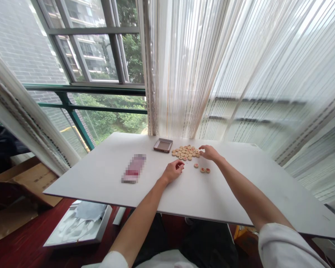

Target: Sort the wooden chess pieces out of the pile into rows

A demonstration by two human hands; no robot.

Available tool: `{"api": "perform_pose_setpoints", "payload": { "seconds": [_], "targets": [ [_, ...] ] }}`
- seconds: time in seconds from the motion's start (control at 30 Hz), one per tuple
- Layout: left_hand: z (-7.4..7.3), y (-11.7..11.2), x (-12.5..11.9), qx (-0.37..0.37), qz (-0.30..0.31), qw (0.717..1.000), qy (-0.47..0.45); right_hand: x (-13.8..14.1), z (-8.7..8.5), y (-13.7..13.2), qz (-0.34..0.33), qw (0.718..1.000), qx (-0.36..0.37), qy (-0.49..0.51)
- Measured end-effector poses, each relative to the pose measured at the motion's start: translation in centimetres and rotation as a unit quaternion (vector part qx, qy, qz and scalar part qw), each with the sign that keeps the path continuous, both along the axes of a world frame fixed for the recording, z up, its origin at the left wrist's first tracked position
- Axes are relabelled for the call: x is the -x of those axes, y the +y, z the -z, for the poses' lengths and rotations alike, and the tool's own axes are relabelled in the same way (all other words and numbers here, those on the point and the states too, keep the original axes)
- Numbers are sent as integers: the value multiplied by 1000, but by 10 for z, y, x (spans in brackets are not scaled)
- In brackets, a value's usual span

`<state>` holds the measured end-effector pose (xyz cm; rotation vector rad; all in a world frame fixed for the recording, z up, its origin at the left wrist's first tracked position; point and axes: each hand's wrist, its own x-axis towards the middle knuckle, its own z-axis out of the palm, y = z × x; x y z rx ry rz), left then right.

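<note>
Discs point(186, 153): red-marked, illegible | left hand point(173, 171): curled, grip unclear | right hand point(209, 152): beside discs, grip unclear

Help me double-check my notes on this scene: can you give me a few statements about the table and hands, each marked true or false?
1. The shallow tray lies to the left of the clustered wooden discs. True.
2. All the discs are inside the tray. False: the clustered ones lie on the white table.
3. The right hand is at the right side of the cluster. True.
4. Three loose discs lie to the right of the left hand. True.
5. The loose discs lie between the cluster and the curtain. False: they lie on the person's side of the cluster.
</note>
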<state>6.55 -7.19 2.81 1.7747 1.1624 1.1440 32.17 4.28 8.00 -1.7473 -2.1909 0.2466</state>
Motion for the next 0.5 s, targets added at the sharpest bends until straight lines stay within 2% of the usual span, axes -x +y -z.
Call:
{"api": "perform_pose_setpoints", "payload": {
  "seconds": [0.23,0.5],
  "targets": [
    [0,0,0,3,-2,1000,4,-11,10,-8,-26,999,3,-24],
    [4,2,1,-7,4,1000,8,-6,24,-12,-43,999,13,-13]
  ]
}}
